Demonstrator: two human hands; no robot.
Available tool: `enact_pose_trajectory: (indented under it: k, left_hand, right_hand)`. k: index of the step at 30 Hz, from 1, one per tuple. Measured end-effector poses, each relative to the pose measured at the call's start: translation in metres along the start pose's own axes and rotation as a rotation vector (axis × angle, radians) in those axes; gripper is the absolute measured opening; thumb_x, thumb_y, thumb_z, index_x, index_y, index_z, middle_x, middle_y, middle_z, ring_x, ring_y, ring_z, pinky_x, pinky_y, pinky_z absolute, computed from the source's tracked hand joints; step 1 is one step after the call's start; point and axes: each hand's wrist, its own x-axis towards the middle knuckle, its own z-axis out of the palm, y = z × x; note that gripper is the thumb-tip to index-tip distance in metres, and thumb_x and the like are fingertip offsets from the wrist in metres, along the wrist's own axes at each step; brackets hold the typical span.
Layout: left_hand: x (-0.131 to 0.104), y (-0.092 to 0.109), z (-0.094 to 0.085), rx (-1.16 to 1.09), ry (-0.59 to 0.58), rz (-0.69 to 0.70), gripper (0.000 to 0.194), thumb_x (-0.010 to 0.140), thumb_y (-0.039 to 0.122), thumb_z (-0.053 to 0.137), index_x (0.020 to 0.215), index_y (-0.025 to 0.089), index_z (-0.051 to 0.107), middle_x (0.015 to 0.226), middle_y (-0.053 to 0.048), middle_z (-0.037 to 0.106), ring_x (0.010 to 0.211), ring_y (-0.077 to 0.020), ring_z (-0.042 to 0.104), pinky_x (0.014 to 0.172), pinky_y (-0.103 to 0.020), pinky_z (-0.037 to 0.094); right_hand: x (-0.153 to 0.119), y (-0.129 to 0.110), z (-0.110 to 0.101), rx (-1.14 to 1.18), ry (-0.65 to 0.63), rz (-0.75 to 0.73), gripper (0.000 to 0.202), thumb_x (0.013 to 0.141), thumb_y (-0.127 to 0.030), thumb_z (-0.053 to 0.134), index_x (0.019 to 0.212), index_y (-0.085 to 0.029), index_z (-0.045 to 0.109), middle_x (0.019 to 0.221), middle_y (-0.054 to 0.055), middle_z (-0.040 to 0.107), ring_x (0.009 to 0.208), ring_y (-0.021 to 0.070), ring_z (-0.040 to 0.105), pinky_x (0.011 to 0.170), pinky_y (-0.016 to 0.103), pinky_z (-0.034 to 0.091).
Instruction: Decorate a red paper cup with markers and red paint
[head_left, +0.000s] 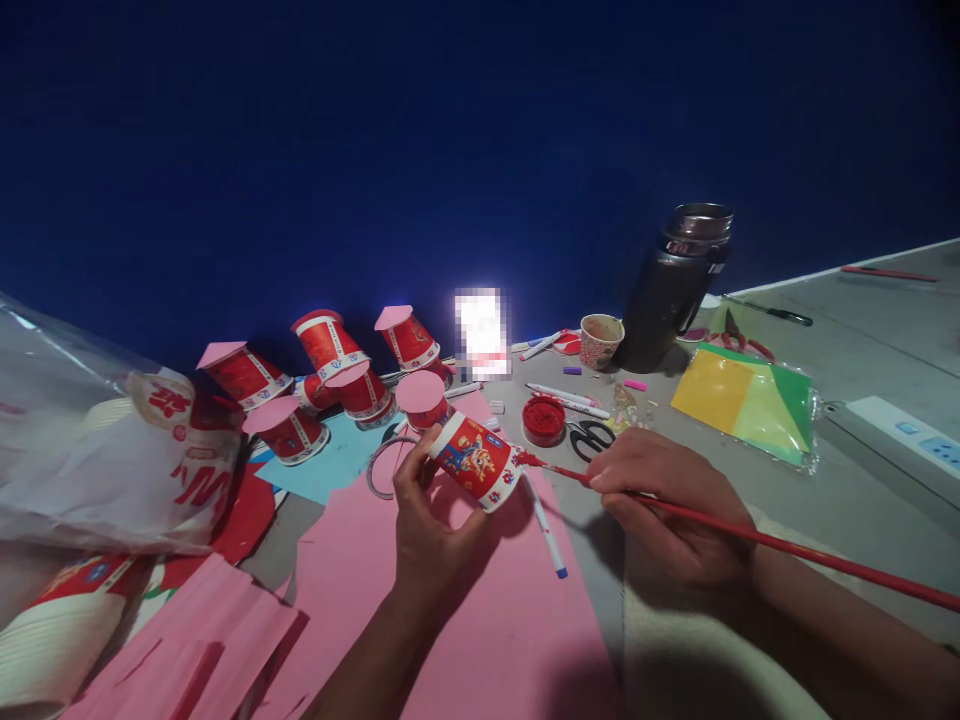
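My left hand (431,525) is closed around a red and white paper cup (478,462), tilted on its side above the pink paper (480,640). Its printed side with a colourful figure faces up. In my right hand (671,500) a long red-handled paintbrush (795,562) is gripped near its front. The brush tip, coloured red, touches or nearly touches the cup's rim, where red marks show on the white band. Just beyond the tip stands a small round pot of red paint (544,420). A white marker with a blue end (549,530) lies below the cup.
Several red paper cups with pink paper tops (289,428) stand at the back left. A dark thermos (675,290), a small paper cup (601,340) and black-handled scissors (591,438) sit right of centre. Further right are a packet of coloured paper (742,400) and a power strip (900,440). A plastic bag (97,440) fills the left.
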Motion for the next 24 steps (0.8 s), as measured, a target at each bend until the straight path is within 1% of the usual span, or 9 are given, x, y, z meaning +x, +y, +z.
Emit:
enact_pose_trajectory:
  k: [3, 6, 8, 11, 14, 17, 19, 21, 24]
  left_hand:
    - [0.001, 0.005, 0.002, -0.086, 0.004, -0.109, 0.084, 0.069, 0.025, 0.089, 0.143, 0.029, 0.050, 0.141, -0.013, 0.061, 0.124, -0.0310, 0.070, 0.099, -0.047, 0.064]
    - [0.005, 0.010, 0.002, -0.286, 0.020, -0.314, 0.083, 0.064, 0.028, 0.090, 0.137, 0.029, 0.051, 0.136, -0.011, 0.064, 0.122, -0.0315, 0.071, 0.097, -0.046, 0.064]
    - [0.008, 0.013, 0.000, -0.444, 0.005, -0.461, 0.084, 0.061, 0.029, 0.092, 0.135, 0.031, 0.051, 0.140, -0.010, 0.064, 0.124, -0.0318, 0.070, 0.096, -0.044, 0.064]
    - [0.011, 0.017, -0.007, -0.665, -0.091, -0.696, 0.081, 0.063, 0.032, 0.090, 0.136, 0.031, 0.054, 0.143, -0.009, 0.066, 0.128, -0.0321, 0.068, 0.100, -0.045, 0.061]
    - [0.009, 0.020, -0.014, -0.916, -0.259, -0.890, 0.076, 0.063, 0.034, 0.084, 0.135, 0.022, 0.061, 0.130, -0.015, 0.074, 0.124, -0.0358, 0.069, 0.100, -0.049, 0.058]
    - [0.007, 0.020, -0.017, -1.164, -0.400, -0.963, 0.066, 0.064, 0.039, 0.076, 0.126, 0.015, 0.070, 0.123, -0.019, 0.078, 0.114, -0.0400, 0.073, 0.094, -0.053, 0.057]
    - [0.006, 0.018, -0.017, -1.282, -0.465, -0.982, 0.062, 0.068, 0.046, 0.073, 0.120, 0.013, 0.074, 0.118, -0.020, 0.080, 0.101, -0.0387, 0.076, 0.091, -0.053, 0.056]
    - [0.004, 0.016, -0.016, -1.355, -0.508, -1.019, 0.064, 0.073, 0.056, 0.074, 0.117, 0.010, 0.077, 0.111, -0.021, 0.082, 0.092, -0.0359, 0.077, 0.089, -0.050, 0.056]
    - [0.001, 0.011, -0.012, -1.419, -0.556, -1.097, 0.072, 0.084, 0.070, 0.069, 0.117, 0.006, 0.077, 0.108, -0.022, 0.083, 0.090, -0.0346, 0.079, 0.089, -0.047, 0.056]
  right_hand:
    - [-0.004, 0.002, 0.001, 0.029, 0.092, 0.040, 0.027, 0.090, -0.004, 0.063, 0.107, -0.024, 0.071, 0.088, 0.004, 0.078, 0.078, 0.0201, 0.073, 0.070, 0.035, 0.057]
    - [-0.008, 0.004, 0.000, 0.049, 0.183, 0.093, 0.027, 0.092, -0.005, 0.065, 0.108, -0.025, 0.074, 0.090, 0.004, 0.077, 0.082, 0.0209, 0.073, 0.074, 0.036, 0.058]
    - [-0.010, 0.006, 0.000, 0.053, 0.210, 0.116, 0.026, 0.094, -0.006, 0.066, 0.108, -0.026, 0.076, 0.090, 0.004, 0.078, 0.083, 0.0217, 0.074, 0.075, 0.037, 0.059]
    - [-0.013, 0.006, 0.001, 0.097, 0.249, 0.179, 0.025, 0.097, -0.010, 0.067, 0.109, -0.029, 0.078, 0.090, 0.004, 0.079, 0.083, 0.0229, 0.074, 0.076, 0.038, 0.060]
    - [-0.015, 0.005, 0.002, 0.187, 0.343, 0.342, 0.019, 0.100, -0.015, 0.066, 0.105, -0.029, 0.079, 0.091, 0.004, 0.079, 0.080, 0.0217, 0.076, 0.071, 0.034, 0.062]
    - [-0.015, 0.002, 0.003, 0.239, 0.437, 0.529, 0.012, 0.098, -0.019, 0.072, 0.097, -0.028, 0.080, 0.092, 0.003, 0.079, 0.074, 0.0184, 0.077, 0.061, 0.026, 0.061]
    - [-0.015, 0.001, 0.002, 0.265, 0.452, 0.609, 0.007, 0.096, -0.022, 0.076, 0.094, -0.027, 0.081, 0.090, 0.003, 0.078, 0.072, 0.0172, 0.078, 0.060, 0.023, 0.061]
    - [-0.015, 0.000, 0.002, 0.305, 0.434, 0.639, 0.004, 0.095, -0.025, 0.079, 0.093, -0.027, 0.082, 0.090, 0.004, 0.079, 0.072, 0.0172, 0.078, 0.061, 0.022, 0.062]
    - [-0.016, 0.001, 0.002, 0.373, 0.423, 0.656, 0.003, 0.094, -0.029, 0.081, 0.093, -0.027, 0.083, 0.094, 0.006, 0.080, 0.074, 0.0173, 0.079, 0.061, 0.021, 0.062]
